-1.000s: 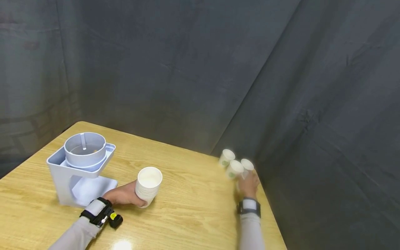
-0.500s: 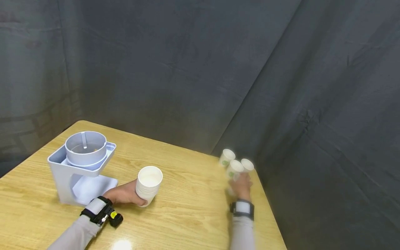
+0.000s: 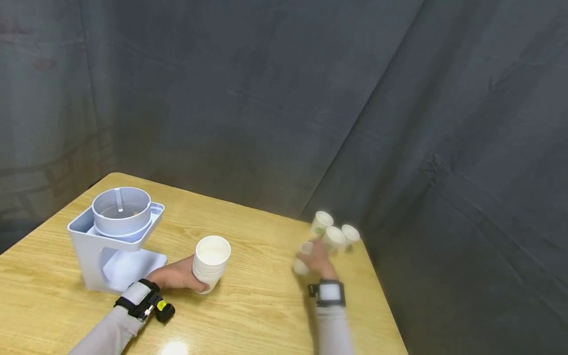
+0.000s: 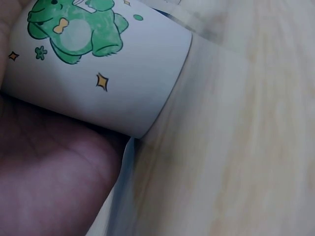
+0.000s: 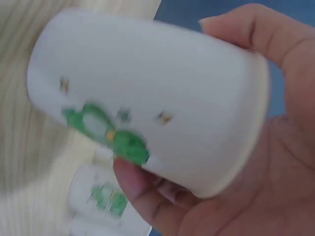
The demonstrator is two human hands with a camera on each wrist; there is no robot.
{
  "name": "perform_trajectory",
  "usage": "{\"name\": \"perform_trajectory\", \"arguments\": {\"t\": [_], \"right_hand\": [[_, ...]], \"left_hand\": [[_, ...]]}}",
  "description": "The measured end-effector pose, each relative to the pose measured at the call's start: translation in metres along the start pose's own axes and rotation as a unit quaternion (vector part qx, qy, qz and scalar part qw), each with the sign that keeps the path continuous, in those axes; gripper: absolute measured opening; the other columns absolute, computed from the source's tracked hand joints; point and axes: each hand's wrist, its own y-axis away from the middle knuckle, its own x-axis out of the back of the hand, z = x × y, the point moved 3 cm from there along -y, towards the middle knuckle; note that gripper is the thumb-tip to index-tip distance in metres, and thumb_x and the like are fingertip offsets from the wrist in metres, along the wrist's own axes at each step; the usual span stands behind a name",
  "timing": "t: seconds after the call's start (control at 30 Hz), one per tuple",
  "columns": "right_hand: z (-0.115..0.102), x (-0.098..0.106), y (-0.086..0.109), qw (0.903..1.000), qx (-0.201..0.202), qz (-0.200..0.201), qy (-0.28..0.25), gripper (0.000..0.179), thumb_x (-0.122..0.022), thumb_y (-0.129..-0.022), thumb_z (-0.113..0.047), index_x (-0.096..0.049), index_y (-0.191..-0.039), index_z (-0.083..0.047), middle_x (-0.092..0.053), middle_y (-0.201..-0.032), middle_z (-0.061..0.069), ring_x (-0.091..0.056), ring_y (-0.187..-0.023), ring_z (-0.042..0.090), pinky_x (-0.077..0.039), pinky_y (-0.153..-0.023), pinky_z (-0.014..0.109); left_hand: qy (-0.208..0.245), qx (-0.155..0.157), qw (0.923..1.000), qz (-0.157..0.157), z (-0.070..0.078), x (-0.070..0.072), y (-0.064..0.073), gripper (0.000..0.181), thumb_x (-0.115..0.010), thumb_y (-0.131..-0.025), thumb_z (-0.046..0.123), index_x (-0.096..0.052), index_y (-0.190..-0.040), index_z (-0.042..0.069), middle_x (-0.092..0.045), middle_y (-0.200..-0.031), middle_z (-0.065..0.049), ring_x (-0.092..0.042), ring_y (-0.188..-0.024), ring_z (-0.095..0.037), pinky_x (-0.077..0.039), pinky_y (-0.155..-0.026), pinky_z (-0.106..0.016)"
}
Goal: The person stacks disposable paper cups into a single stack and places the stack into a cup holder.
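In the head view my left hand (image 3: 177, 276) holds a nested stack of white paper cups (image 3: 212, 259) upright on the table, with the thumb round the near side. The left wrist view shows the lowest cup's wall (image 4: 133, 64), printed with a green cartoon animal and small stars. My right hand (image 3: 319, 259) grips a single white paper cup (image 5: 162, 83) near its rim, thumb on one side and fingertips on the other. That cup is slightly blurred. Just beyond the hand stand three more paper cups, a back one (image 3: 321, 222), a middle one (image 3: 334, 237) and a right one (image 3: 350, 235).
At the left of the wooden table (image 3: 257, 305) stands a pale stand (image 3: 90, 264) with a round, open-topped bowl (image 3: 122, 224) on it. Dark curtains (image 3: 248, 108) hang behind and along the right side, close to the three cups.
My right hand has moved left, away from beside the three standing cups, carrying the paper cup toward the middle of the table. The left hand and its stack have stayed in place.
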Motion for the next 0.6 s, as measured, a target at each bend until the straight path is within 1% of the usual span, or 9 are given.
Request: {"name": "perform_trajectory", "arguments": {"t": [0.07, 0.17, 0.27, 0.3, 0.37, 0.43, 0.47, 0.53, 0.6], "right_hand": [[-0.013, -0.005, 0.002, 0.9993, 0.008, -0.017, -0.034, 0.062, -0.069, -0.081, -0.025, -0.045, -0.126, 0.011, -0.053, -0.123, 0.029, -0.054, -0.109, 0.041, -0.047, -0.093, 0.053], [-0.034, -0.011, 0.006, 0.9955, 0.033, -0.033, -0.083, 0.061, -0.066, -0.086, -0.028, -0.041, -0.127, 0.010, -0.051, -0.124, 0.028, -0.054, -0.111, 0.040, -0.047, -0.094, 0.052], [-0.056, -0.013, 0.011, 0.9904, 0.064, -0.027, -0.119, 0.057, -0.062, -0.090, -0.032, -0.042, -0.126, 0.007, -0.051, -0.123, 0.025, -0.054, -0.109, 0.037, -0.048, -0.093, 0.049], [-0.065, -0.013, 0.013, 0.9885, 0.076, -0.020, -0.129, 0.055, -0.061, -0.091, -0.033, -0.043, -0.126, 0.006, -0.051, -0.123, 0.024, -0.054, -0.110, 0.035, -0.048, -0.093, 0.048], [-0.081, -0.013, 0.019, 0.9829, 0.103, 0.000, -0.153, 0.050, -0.058, -0.093, -0.034, -0.045, -0.126, 0.002, -0.051, -0.123, 0.021, -0.055, -0.107, 0.032, -0.051, -0.089, 0.044], [-0.099, -0.013, 0.026, 0.9730, 0.138, 0.019, -0.184, 0.045, -0.057, -0.096, -0.031, -0.046, -0.127, 0.000, -0.051, -0.123, 0.019, -0.056, -0.104, 0.029, -0.053, -0.084, 0.040], [-0.107, -0.013, 0.030, 0.9657, 0.160, 0.028, -0.203, 0.043, -0.056, -0.096, -0.029, -0.046, -0.128, -0.002, -0.052, -0.122, 0.019, -0.056, -0.102, 0.027, -0.054, -0.081, 0.038], [-0.122, -0.013, 0.038, 0.9464, 0.204, 0.042, -0.247, 0.038, -0.054, -0.097, -0.020, -0.045, -0.129, -0.002, -0.052, -0.119, 0.019, -0.056, -0.098, 0.022, -0.055, -0.075, 0.033], [-0.137, -0.013, 0.048, 0.9240, 0.246, 0.046, -0.289, 0.037, -0.052, -0.097, -0.010, -0.043, -0.132, -0.002, -0.051, -0.116, 0.020, -0.056, -0.096, 0.019, -0.056, -0.072, 0.032]], "left_hand": [[-0.002, 0.001, 1.0000, 0.002, 0.000, 0.001, 0.000, 0.089, -0.079, -0.069, 0.011, -0.029, -0.141, -0.002, -0.053, -0.129, -0.017, -0.048, -0.118, -0.027, -0.034, -0.102, -0.048], [-0.001, 0.002, 1.0000, 0.004, -0.001, 0.002, 0.000, 0.089, -0.079, -0.069, 0.011, -0.029, -0.141, -0.001, -0.053, -0.129, -0.017, -0.049, -0.118, -0.027, -0.034, -0.103, -0.050], [0.001, 0.004, 1.0000, 0.002, -0.002, 0.003, 0.000, 0.088, -0.079, -0.069, 0.012, -0.030, -0.141, -0.002, -0.053, -0.129, -0.017, -0.049, -0.118, -0.026, -0.034, -0.104, -0.051], [0.003, 0.003, 1.0000, 0.001, -0.002, 0.003, 0.000, 0.088, -0.079, -0.069, 0.011, -0.030, -0.141, -0.002, -0.054, -0.129, -0.017, -0.049, -0.118, -0.026, -0.034, -0.104, -0.050], [0.005, 0.001, 1.0000, 0.001, -0.003, 0.003, 0.000, 0.088, -0.079, -0.069, 0.011, -0.030, -0.141, -0.001, -0.054, -0.129, -0.017, -0.049, -0.118, -0.026, -0.034, -0.103, -0.048], [0.007, -0.002, 1.0000, 0.000, -0.004, 0.003, 0.000, 0.087, -0.079, -0.070, 0.011, -0.030, -0.140, -0.002, -0.054, -0.129, -0.017, -0.049, -0.117, -0.026, -0.033, -0.103, -0.047], [0.008, -0.003, 1.0000, -0.001, -0.004, 0.003, 0.000, 0.086, -0.079, -0.070, 0.011, -0.031, -0.140, -0.002, -0.054, -0.129, -0.017, -0.049, -0.117, -0.026, -0.033, -0.103, -0.047], [0.007, -0.005, 1.0000, -0.001, -0.004, 0.002, -0.001, 0.086, -0.079, -0.070, 0.011, -0.031, -0.140, -0.002, -0.054, -0.129, -0.017, -0.049, -0.117, -0.025, -0.033, -0.103, -0.046], [0.005, -0.007, 1.0000, -0.002, -0.004, 0.002, -0.002, 0.085, -0.079, -0.069, 0.012, -0.032, -0.139, -0.002, -0.054, -0.128, -0.017, -0.050, -0.117, -0.024, -0.033, -0.103, -0.046]]}}
